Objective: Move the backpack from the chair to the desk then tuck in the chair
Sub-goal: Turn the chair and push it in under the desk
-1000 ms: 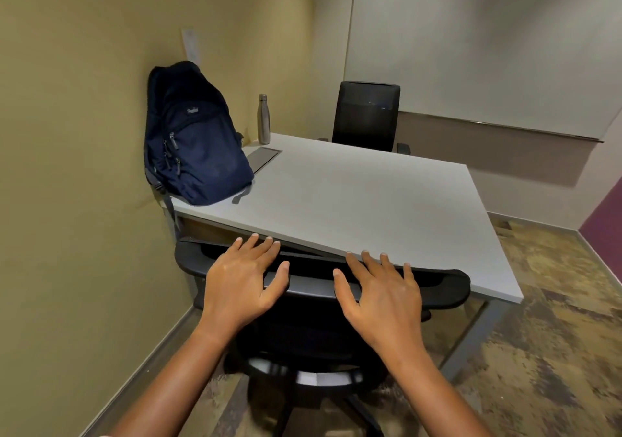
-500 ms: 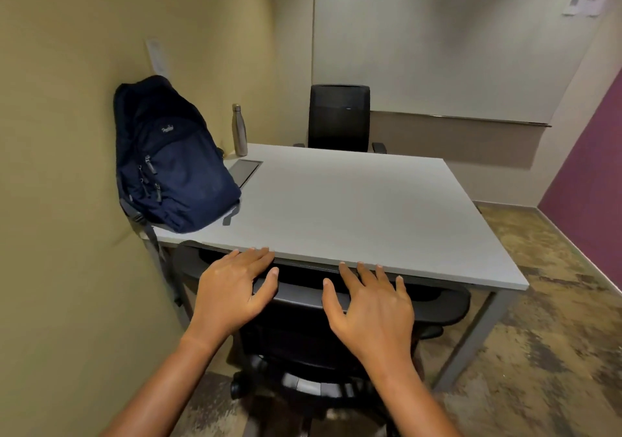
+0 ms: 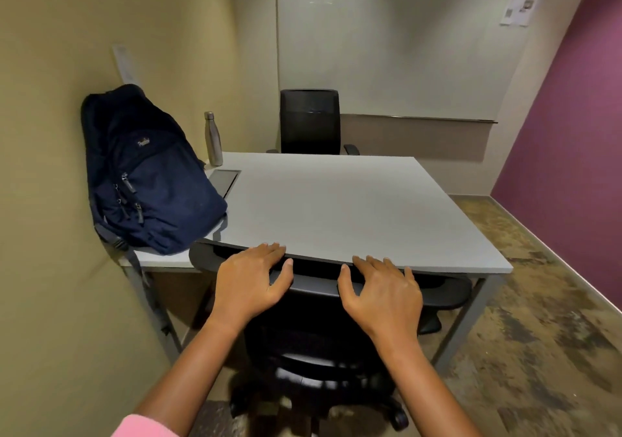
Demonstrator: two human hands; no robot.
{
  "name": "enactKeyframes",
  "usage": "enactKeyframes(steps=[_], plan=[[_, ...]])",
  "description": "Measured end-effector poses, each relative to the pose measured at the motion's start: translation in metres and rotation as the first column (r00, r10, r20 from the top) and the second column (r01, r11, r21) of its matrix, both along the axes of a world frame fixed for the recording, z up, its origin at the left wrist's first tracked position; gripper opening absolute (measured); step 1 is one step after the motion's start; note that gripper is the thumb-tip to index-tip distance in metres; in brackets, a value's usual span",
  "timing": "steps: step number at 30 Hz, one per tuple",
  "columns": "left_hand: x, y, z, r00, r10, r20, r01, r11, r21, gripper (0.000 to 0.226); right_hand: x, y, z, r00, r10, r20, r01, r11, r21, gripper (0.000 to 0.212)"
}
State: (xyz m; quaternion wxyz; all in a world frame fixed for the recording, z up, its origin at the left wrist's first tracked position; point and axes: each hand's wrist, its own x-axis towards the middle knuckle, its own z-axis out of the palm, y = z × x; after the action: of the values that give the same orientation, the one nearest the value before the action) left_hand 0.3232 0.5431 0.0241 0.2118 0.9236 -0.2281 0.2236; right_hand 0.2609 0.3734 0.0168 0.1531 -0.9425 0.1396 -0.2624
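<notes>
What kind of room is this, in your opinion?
Probably a small meeting or study room. A plain grey desk has an office chair on its far side and another one on the near side, and a large whiteboard covers the far wall.

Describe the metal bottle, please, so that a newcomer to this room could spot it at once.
Start at the grey desk and look to its far left corner by the yellow-green wall. Behind the navy backpack and beyond a flat grey panel stands the bottle. It is the only slim, upright, silver thing there.
</notes>
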Motion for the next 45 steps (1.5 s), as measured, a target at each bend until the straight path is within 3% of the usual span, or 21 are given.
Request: enactKeyframes(steps=[4, 8, 12, 16, 21, 29, 39, 45], plan=[[0.015, -0.002, -0.001, 1.000, 0.008, 0.029, -0.008, 1.000, -0.015, 0.054, 0.017, -0.002, -0.001, 0.999, 0.015, 0.044, -0.014, 1.000, -0.017, 0.061], [0.028, -0.010, -0.003, 0.998, 0.041, 0.050, -0.041, 0.999, -0.004, 0.054, 0.036, -0.016, -0.004, 0.999, 0.048, -0.001, -0.048, 0.997, -0.063, 0.067], [0.045, -0.024, -0.009, 0.996, 0.060, 0.072, -0.058, 0.998, -0.020, 0.058, 0.058, -0.035, -0.005, 0.997, 0.058, -0.058, -0.063, 0.994, -0.088, 0.059], [0.060, -0.039, -0.013, 0.990, 0.084, 0.117, -0.088, 0.996, 0.032, 0.063, 0.077, -0.055, -0.007, 0.996, 0.056, -0.063, -0.064, 0.989, -0.132, 0.067], [0.075, -0.055, -0.012, 0.972, 0.135, 0.191, -0.158, 0.981, 0.112, 0.065, 0.101, -0.073, -0.009, 0.996, 0.061, -0.072, -0.070, 0.990, -0.126, 0.061], [0.108, -0.061, -0.013, 0.975, 0.159, 0.155, -0.179, 0.976, 0.128, 0.068, 0.136, -0.080, -0.009, 0.990, 0.111, -0.087, -0.122, 0.984, -0.130, 0.051], [0.146, -0.041, -0.009, 0.976, 0.171, 0.137, -0.187, 0.975, 0.118, 0.067, 0.170, -0.060, -0.011, 0.973, 0.230, -0.025, -0.231, 0.961, -0.150, 0.055], [0.148, -0.045, -0.011, 0.978, 0.160, 0.134, -0.179, 0.974, 0.141, 0.070, 0.172, -0.067, -0.010, 0.973, 0.220, -0.075, -0.229, 0.962, -0.150, 0.054]])
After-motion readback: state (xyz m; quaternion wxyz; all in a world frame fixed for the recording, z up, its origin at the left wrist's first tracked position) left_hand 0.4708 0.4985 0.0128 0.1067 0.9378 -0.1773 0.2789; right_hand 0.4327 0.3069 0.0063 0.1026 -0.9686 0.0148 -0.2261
